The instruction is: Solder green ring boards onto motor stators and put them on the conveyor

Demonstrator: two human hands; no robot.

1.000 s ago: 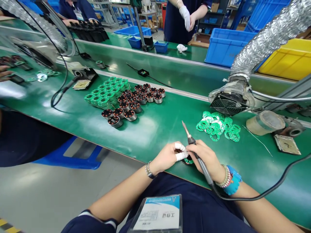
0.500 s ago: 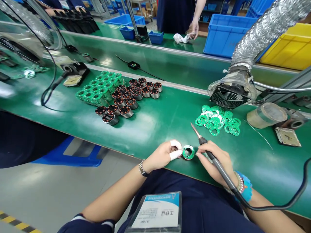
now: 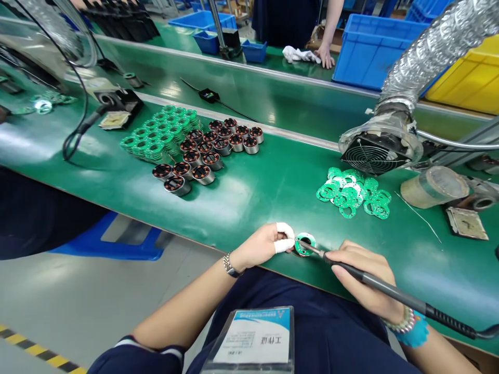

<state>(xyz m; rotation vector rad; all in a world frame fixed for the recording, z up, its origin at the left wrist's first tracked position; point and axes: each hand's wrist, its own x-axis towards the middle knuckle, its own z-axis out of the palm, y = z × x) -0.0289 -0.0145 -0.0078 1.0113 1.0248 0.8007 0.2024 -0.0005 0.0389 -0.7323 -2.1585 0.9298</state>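
Observation:
Near the table's front edge, my left hand (image 3: 268, 242) pinches the side of a motor stator topped by a green ring-shaped circuit board (image 3: 311, 252). White covers wrap its thumb and index finger. My right hand (image 3: 364, 272) is closed around the handle of a soldering iron (image 3: 384, 284). The iron's metal tip reaches across the ring board toward its left side; whether it touches cannot be made out. Farther back lies a loose pile of green ring boards (image 3: 346, 193). Left of that stand several copper-wound stators (image 3: 202, 174) beside stacked green board panels (image 3: 156, 136).
A fume fan (image 3: 372, 156) on a silver duct hangs at the right, near a round container (image 3: 432, 187) and a soldering iron stand (image 3: 468, 222). Another iron stand (image 3: 117, 111) is at the left. Across the divider, another person's hand (image 3: 325, 56) rests beside a white cloth (image 3: 298, 55).
My right hand has swung the soldering iron from pointing up and away to lying across the ring board. The left hand keeps its hold. The other person's hand has lowered to the bench.

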